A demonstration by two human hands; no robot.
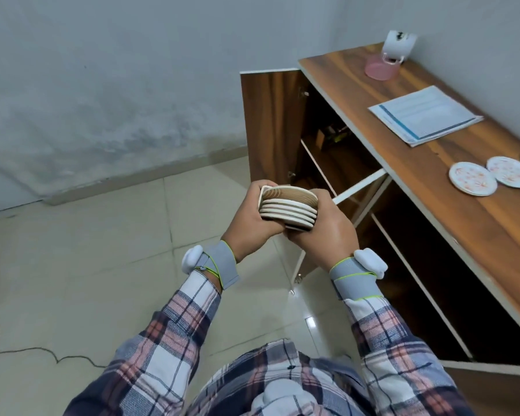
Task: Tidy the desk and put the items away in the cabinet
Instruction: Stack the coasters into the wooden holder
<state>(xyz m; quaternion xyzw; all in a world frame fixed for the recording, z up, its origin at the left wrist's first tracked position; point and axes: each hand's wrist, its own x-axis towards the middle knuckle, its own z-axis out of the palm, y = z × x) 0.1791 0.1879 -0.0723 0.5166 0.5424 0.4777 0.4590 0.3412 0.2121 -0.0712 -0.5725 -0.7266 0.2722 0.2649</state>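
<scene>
At the cabinet mouth: a person stands on the tiled floor [102,235], both hands raised in front of the open cabinet [327,139] under the desk [427,175].
Item in hand: stack of coasters [288,210], several pale discs with a wood-grain face on top, tilted so their edges face the viewer.
Left hand [251,219]: fingers and thumb curled round the stack's left side, closed firmly on it.
Right hand [323,235]: cupped under and round the right side, fingers mostly hidden behind the stack, likewise closed on it.
Position relative to grip: the stack sits sandwiched between the two palms, touching both. It is held in the air just beside the cabinet door [270,121], above the floor, not yet on any shelf [321,169].
Left on desk: three patterned coasters [472,179] in a row near the front edge, papers [424,115], and a pink dish [380,69] beside a white holder [400,45] at the far end.
Risk one: the stack is loose and tilted. Easing either palm to free a hand would likely let the discs slide apart and drop onto the tile.
Risk two: the door edge and the white frame rail [360,184] stand close to the way in, so a knuckle or the stack's rim could clip them.
Risk three: the upper shelf holds dark objects I cannot make out, and setting the stack down without looking could knock them.
</scene>
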